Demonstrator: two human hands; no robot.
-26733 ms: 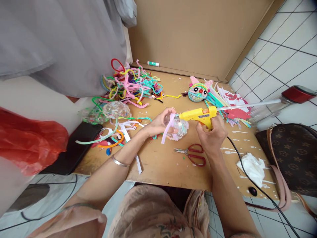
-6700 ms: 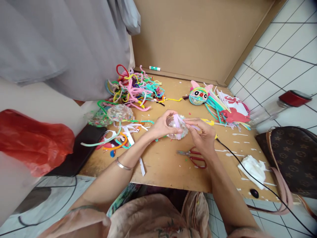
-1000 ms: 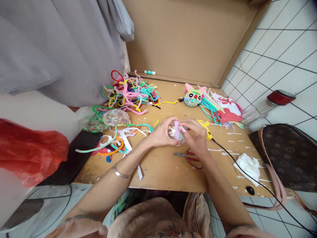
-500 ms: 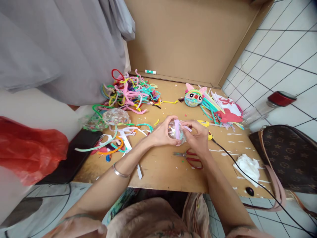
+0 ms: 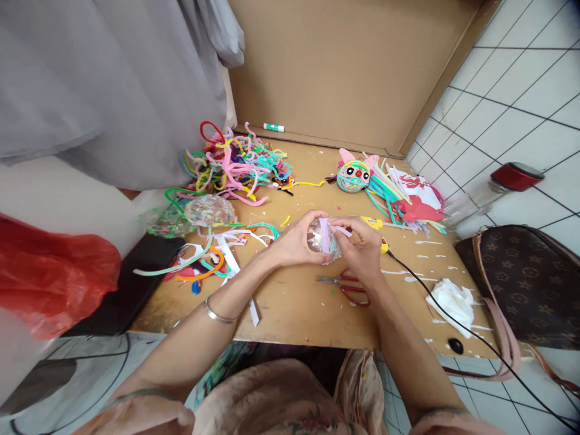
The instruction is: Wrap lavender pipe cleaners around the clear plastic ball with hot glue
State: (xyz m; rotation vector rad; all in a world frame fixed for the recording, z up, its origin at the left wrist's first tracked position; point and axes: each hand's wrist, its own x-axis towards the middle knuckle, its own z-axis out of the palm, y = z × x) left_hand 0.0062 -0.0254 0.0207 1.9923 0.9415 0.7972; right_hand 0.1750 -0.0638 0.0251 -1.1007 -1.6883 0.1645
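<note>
My left hand (image 5: 304,240) is curled around a clear, rounded plastic piece (image 5: 334,249) with colored specks, held above the middle of the table. A lilac pipe cleaner (image 5: 324,235) lies across its front. My right hand (image 5: 362,244) pinches the free end of the lilac strip at the right side of the piece, thumb against fingers. Below the hands, scissors with red handles (image 5: 355,290) lie on the table. Partly hidden behind the right hand is a yellow glue gun (image 5: 374,223) with a black cord.
A tangled heap of colored pipe cleaners (image 5: 240,163) lies at the back left, clear bumpy plastic pieces (image 5: 211,211) before it. At the back right sits a decorated face figure (image 5: 354,176) with streamers. A brown handbag (image 5: 521,278), crumpled white tissue (image 5: 453,305) and red-lidded bottle (image 5: 516,176) stand right.
Both hands keep nearly the same hold on the clear piece and lilac strip. The whole view has shifted very slightly.
</note>
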